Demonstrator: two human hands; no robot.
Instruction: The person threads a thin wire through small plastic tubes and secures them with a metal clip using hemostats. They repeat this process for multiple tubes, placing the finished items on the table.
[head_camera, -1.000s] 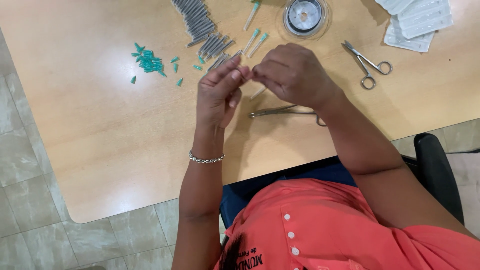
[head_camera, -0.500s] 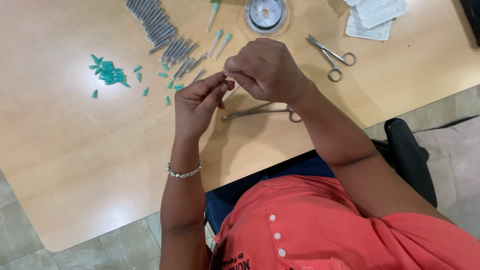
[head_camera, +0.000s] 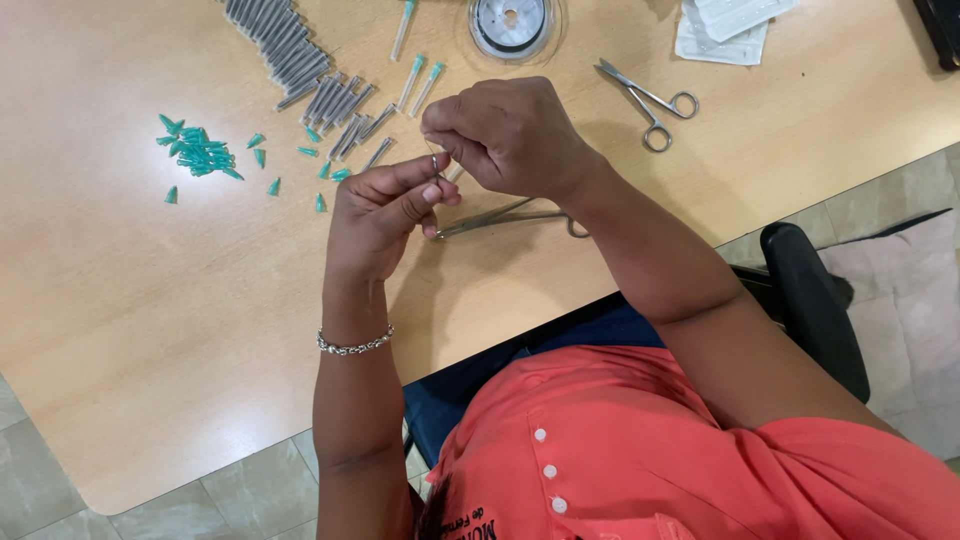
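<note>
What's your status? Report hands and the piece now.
Left hand and right hand pinched together on a small piece, too tiny to identify. Forceps lie under the hands. Nothing in the way.

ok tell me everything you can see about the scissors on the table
The scissors are small, all metal and silvery, with two round finger loops and slim pointed blades. They lie flat on the wooden table, blades slightly parted and pointing up-left, loops toward the table's edge. Nothing touches them; the right hand is nearest.
</note>
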